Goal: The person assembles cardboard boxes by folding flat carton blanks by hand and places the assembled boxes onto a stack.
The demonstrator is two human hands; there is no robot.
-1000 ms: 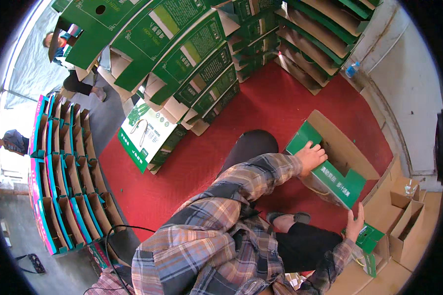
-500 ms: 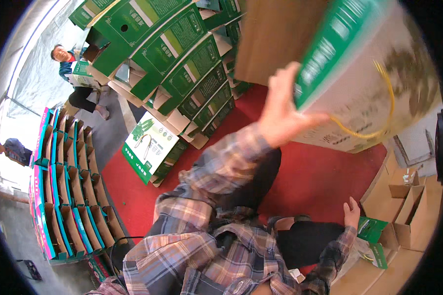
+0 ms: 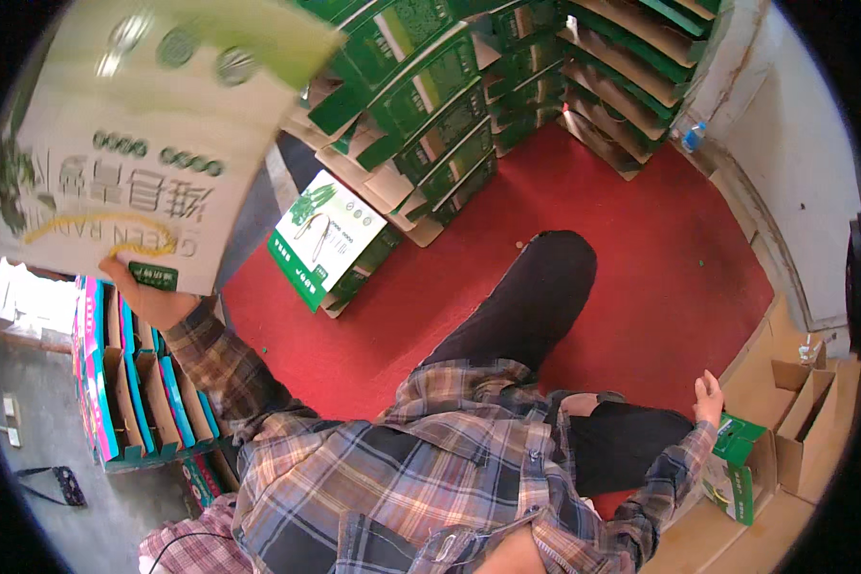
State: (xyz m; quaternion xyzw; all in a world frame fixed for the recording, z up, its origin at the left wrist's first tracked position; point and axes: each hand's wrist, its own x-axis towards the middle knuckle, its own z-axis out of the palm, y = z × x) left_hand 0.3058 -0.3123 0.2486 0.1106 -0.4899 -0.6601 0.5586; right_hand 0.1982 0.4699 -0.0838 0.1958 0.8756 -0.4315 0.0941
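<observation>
A white and green carton point(image 3: 67, 115) with a yellow rope handle point(image 3: 105, 230) is held up at the upper left. My left hand point(image 3: 158, 298) grips its lower edge, the thumb on the printed face near the handle and the other fingers hidden behind. At the right, my right hand point(image 3: 707, 399) hovers with loosely bent fingers apart and nothing in it. Beside that hand lie a green carton flap point(image 3: 737, 438) and a small green and white carton piece point(image 3: 732, 490). Another white and green carton point(image 3: 340, 234) rests by the stack.
Stacked green cartons point(image 3: 430, 124) rise ahead on the red floor covering point(image 3: 641, 258). More open cartons point(image 3: 622, 77) stand at the far right. Turquoise and pink cartons point(image 3: 153, 392) are racked at the left. Brown cardboard point(image 3: 804, 411) lies along the right wall; a dark strap point(image 3: 62, 485) is on the grey floor.
My left hand has carried the white and green carton from the upper right across to the upper left. My view has turned somewhat rightward. The right hand has stayed near the same spot.
</observation>
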